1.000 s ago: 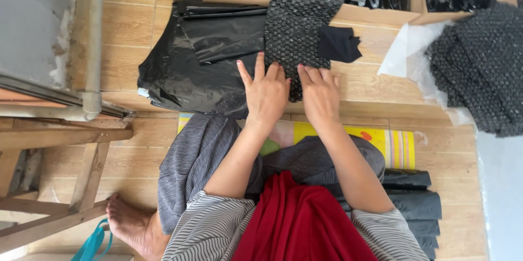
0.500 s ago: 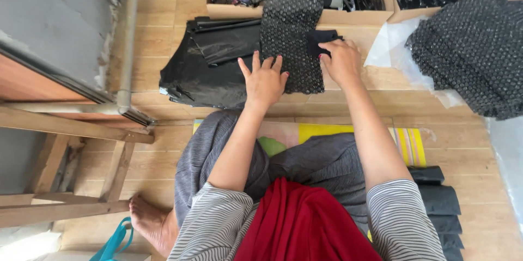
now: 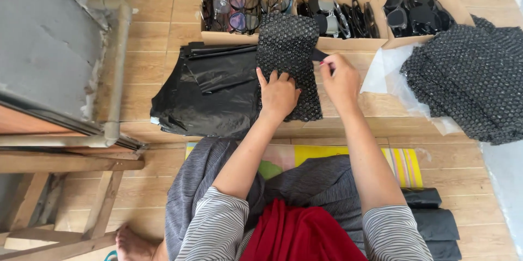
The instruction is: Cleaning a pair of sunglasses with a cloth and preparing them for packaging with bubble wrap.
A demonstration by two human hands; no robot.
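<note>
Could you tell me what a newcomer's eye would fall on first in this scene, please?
Probably the black bubble wrap sheet at centre, pressed to the floor by the left hand while the right hand pinches a small dark cloth at its edge. Behind it stand three cardboard boxes packed with glasses, and a big bubble wrap pile lies at right.

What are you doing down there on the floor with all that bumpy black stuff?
A person sits on the floor. The left hand presses flat on a black bubble-wrap sheet, while the right hand pinches a small black cloth at the sheet's edge. Black plastic bags lie just left of it. Behind stand three cardboard boxes of eyeglasses, and a pile of bubble wrap sits to the right.
</note>
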